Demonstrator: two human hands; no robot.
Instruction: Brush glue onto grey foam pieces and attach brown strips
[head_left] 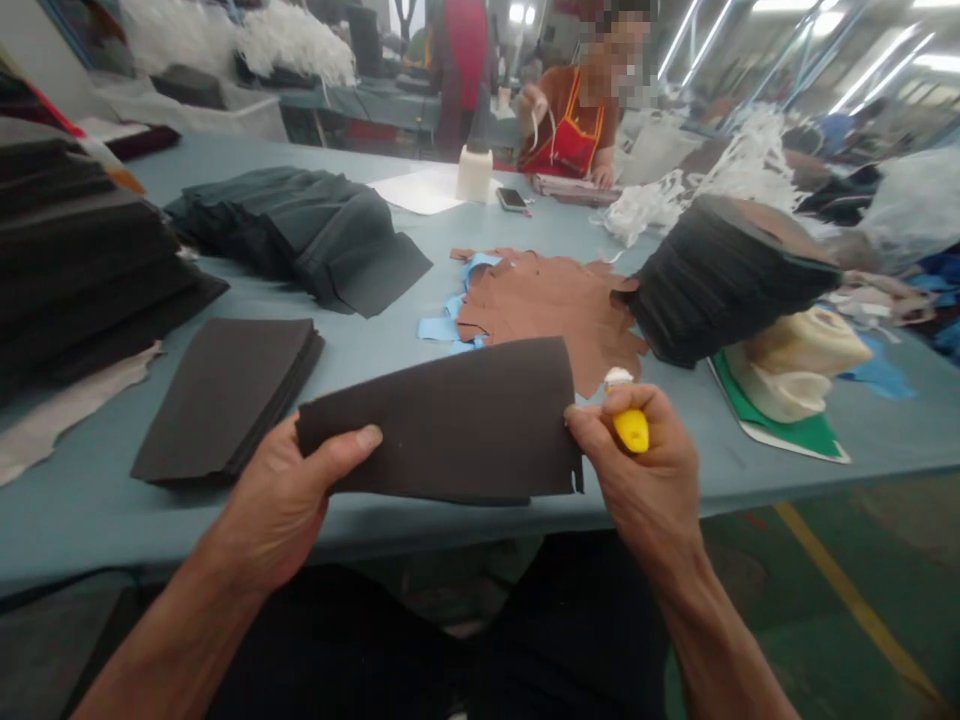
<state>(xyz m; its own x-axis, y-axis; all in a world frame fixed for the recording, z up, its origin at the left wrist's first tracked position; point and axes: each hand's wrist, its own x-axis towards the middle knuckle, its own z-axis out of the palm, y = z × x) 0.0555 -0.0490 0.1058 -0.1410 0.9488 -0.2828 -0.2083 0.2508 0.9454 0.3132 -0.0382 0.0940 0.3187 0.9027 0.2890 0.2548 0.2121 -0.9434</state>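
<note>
A dark brown-grey fabric panel (457, 420) is stretched between both hands above the table's front edge. Its left end is gripped by my left hand (289, 490), thumb on top and fingers hidden beneath. My right hand (645, 460) pinches the right edge, where a small slit or loose strip hangs at the lower corner. Tucked in that same hand is a small tool with a yellow handle (632, 430); its working end is hidden, so its kind is unclear. Left of the panel lies a neat stack of similar dark panels (232, 400).
Brown fabric pieces (547, 300) lie beyond the panel, over light-blue scraps. Dark fabric piles (292, 230) stand at the left, and a tied dark bundle (727, 280) leans at the right beside cream rolls (802, 360). Across the table a person in a red apron (566, 130) handles white strips.
</note>
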